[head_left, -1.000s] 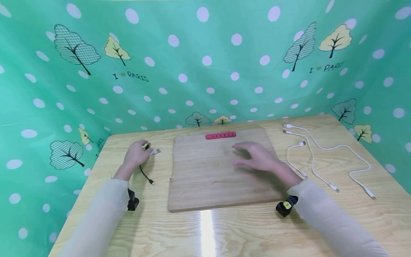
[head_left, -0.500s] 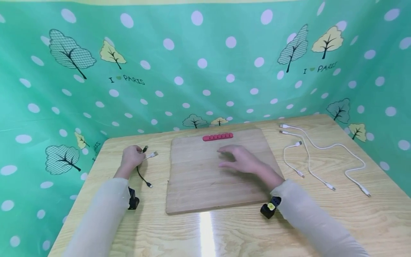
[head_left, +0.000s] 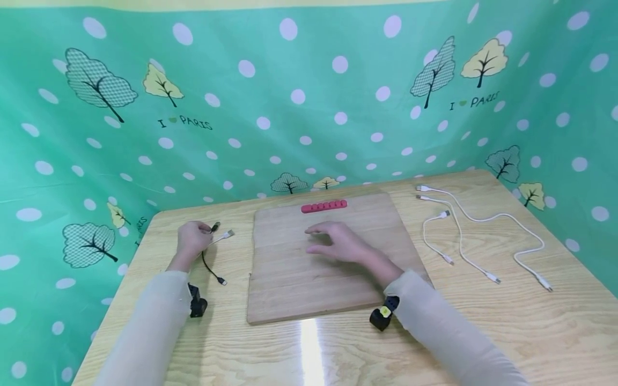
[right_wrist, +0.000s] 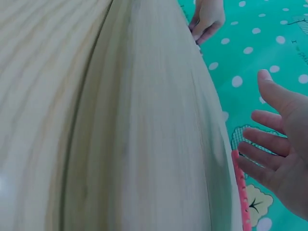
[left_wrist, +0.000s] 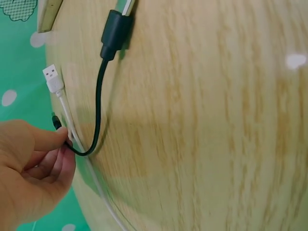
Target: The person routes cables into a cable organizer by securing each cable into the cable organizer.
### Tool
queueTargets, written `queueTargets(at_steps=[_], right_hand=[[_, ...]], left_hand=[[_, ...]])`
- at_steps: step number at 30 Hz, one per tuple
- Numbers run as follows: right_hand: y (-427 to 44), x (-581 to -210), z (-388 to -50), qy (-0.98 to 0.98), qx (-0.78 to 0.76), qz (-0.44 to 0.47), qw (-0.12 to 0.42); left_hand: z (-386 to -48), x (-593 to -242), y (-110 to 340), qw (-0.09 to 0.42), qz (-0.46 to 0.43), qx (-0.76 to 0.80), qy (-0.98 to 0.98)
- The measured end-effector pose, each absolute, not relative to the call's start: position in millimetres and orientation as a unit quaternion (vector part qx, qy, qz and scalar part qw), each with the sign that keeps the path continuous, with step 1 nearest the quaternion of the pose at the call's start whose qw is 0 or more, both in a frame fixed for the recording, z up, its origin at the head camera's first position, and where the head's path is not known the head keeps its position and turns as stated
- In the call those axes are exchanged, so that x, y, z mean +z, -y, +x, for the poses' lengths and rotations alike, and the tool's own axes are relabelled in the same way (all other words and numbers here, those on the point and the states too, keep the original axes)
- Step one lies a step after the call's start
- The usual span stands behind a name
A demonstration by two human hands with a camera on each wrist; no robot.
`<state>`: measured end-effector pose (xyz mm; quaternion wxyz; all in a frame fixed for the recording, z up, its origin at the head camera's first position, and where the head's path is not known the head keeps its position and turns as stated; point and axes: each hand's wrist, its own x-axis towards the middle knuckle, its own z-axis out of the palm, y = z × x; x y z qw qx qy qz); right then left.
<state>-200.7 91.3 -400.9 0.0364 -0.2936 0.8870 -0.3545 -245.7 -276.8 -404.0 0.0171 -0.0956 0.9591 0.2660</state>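
Note:
At the left of the table, my left hand (head_left: 191, 239) pinches a short black USB cable (left_wrist: 100, 103) between thumb and fingers, close to one of its ends. The cable's other end hangs toward the near side. Just beyond it lies a white USB cable (left_wrist: 65, 102), its plug (head_left: 228, 234) pointing to the right. My right hand (head_left: 336, 243) is above the wooden board (head_left: 289, 279) with fingers spread and holds nothing. A red cable holder (head_left: 324, 206) with several slots sits at the board's far edge, beyond the right hand.
Three white cables lie on the right of the table: a short one (head_left: 426, 236), a middle one (head_left: 461, 236) and a long wavy one (head_left: 502, 216). A green dotted curtain (head_left: 270, 69) stands behind the table and along its sides.
The right hand has moved left across the board. The left hand has kept its pinch on the black cable and shifted slightly. The head view has tilted and turned a little.

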Motion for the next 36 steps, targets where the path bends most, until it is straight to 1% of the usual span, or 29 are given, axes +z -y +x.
queueTargets(at_steps=[8, 14, 17, 24, 28, 36], right_hand=[[-72, -403, -200, -0.874, -0.388, -0.288, 0.051], [-57, -406, -200, -0.867, -0.405, -0.282, 0.067], [-49, -408, -200, -0.864, -0.413, -0.277, 0.076], [-32, -406, -198, -0.85, -0.441, -0.273, 0.097], [-21, -406, -197, -0.836, -0.463, -0.274, 0.109], [2, -408, -195, -0.816, -0.494, -0.267, 0.138]], left_hand=[[-241, -405, 285, -0.002, -0.094, 0.293, -0.951], [-239, -405, 290, 0.005, -0.11, 0.332, -0.937], [-236, -402, 289, 0.022, -0.12, 0.351, -0.928], [-235, -398, 287, 0.096, -0.135, 0.433, -0.886], [-234, -396, 286, 0.125, -0.136, 0.466, -0.865], [-230, -392, 283, 0.138, -0.122, 0.476, -0.86]])
